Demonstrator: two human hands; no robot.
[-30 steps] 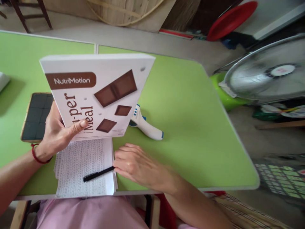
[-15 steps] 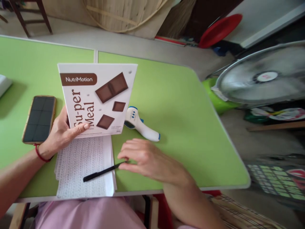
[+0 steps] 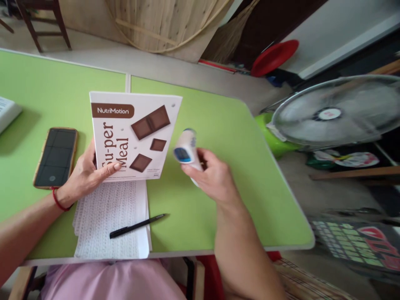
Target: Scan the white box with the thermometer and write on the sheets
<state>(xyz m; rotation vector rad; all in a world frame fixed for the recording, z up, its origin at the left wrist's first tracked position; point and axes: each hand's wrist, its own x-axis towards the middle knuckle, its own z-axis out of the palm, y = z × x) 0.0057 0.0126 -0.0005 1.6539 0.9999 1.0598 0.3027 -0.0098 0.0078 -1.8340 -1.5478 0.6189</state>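
Observation:
My left hand (image 3: 90,168) grips a white box (image 3: 146,146) printed "NutriMotion Su-per Meal" with pictures of brown chocolate squares. Its thumb lies across the front and the other fingers are hidden behind. The box is held tilted up over handwritten sheets (image 3: 112,221). My right hand (image 3: 215,175) is wrapped round the handle of a white and blue infrared thermometer (image 3: 189,148), raised just right of the box with its small screen lit blue. A black pen (image 3: 137,226) lies across the sheets, its tip past their right edge.
On the green table (image 3: 250,187), a phone (image 3: 56,157) in a tan case lies left of my left hand. The corner of a white object (image 3: 8,112) shows at the left edge. A standing fan (image 3: 331,114) is beyond the table's right side.
My right hand has left the pen and picked the thermometer up off the table. The thermometer's screen is now lit. The box has barely shifted in my left hand.

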